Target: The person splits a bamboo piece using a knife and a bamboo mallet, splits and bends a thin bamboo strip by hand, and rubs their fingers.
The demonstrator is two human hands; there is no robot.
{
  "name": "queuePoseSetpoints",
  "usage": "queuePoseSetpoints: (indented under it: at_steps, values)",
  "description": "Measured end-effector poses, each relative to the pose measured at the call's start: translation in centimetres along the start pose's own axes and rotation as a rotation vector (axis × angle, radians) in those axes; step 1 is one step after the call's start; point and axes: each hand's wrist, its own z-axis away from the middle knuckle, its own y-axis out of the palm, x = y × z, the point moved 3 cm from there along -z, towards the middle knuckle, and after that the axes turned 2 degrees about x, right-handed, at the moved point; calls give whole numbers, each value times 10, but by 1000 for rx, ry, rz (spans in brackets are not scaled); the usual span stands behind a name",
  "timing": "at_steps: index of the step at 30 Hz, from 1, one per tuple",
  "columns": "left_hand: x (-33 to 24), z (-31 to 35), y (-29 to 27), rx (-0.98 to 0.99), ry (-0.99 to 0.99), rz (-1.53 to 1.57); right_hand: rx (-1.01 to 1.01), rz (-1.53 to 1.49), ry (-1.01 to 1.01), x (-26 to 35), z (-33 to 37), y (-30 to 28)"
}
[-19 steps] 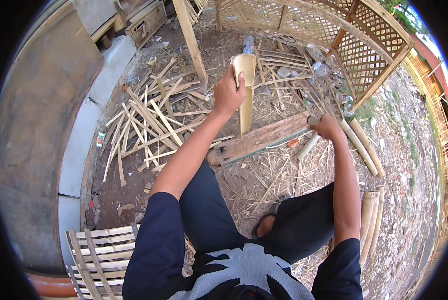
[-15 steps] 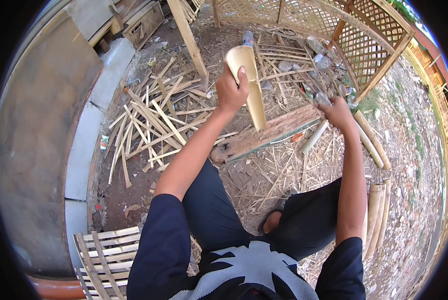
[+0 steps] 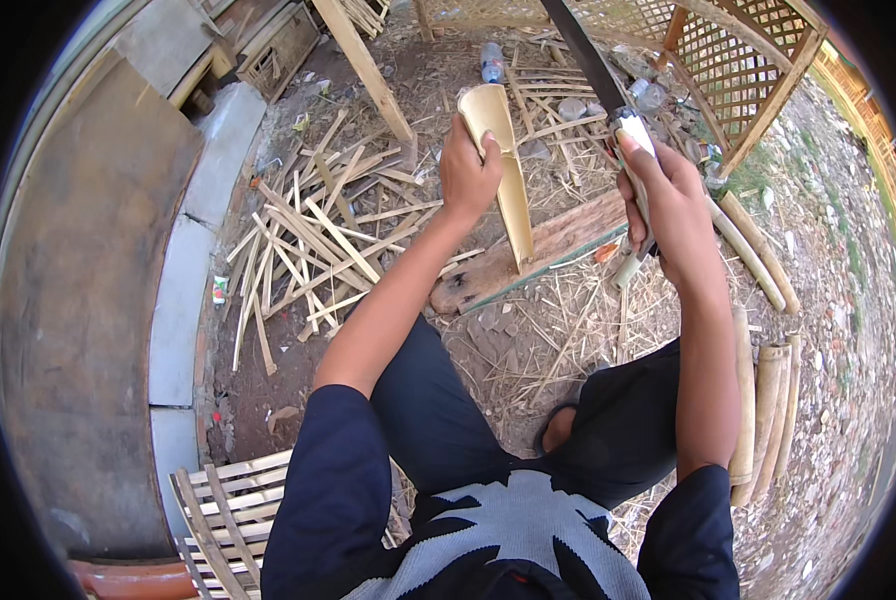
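Note:
My left hand (image 3: 470, 172) grips the upper part of a split bamboo piece (image 3: 513, 205), its pale hollow side showing. The piece stands nearly upright, its lower end on a weathered wooden plank (image 3: 568, 235) on the ground. In my right hand (image 3: 668, 200) is a machete (image 3: 586, 58), held by its handle with the dark blade pointing up and away. The blade is apart from the bamboo, to its right. Below my right hand the end of a bamboo length (image 3: 628, 270) shows.
A heap of split bamboo strips (image 3: 303, 240) lies at the left, with more strips (image 3: 553, 90) beyond the plank. Bamboo lengths (image 3: 768, 420) lie at the right. A wooden post (image 3: 366, 75) and lattice panel (image 3: 758, 75) stand farther off. A slatted bamboo rack (image 3: 233, 520) is at lower left.
My right hand has come up and slightly left, bringing the machete blade upright into clear view. The left hand still holds the split bamboo on the plank. The view has shifted slightly.

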Motion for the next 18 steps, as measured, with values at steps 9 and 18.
queuePoseSetpoints:
  at_steps: [9, 18]
  values:
    - [-13, -11, 0, 9, 14, 116, 157, 17, -46, -8, 7, 26]
    - [-7, -9, 0, 73, 55, 200, 168, 84, -4, -28, 2, 30]
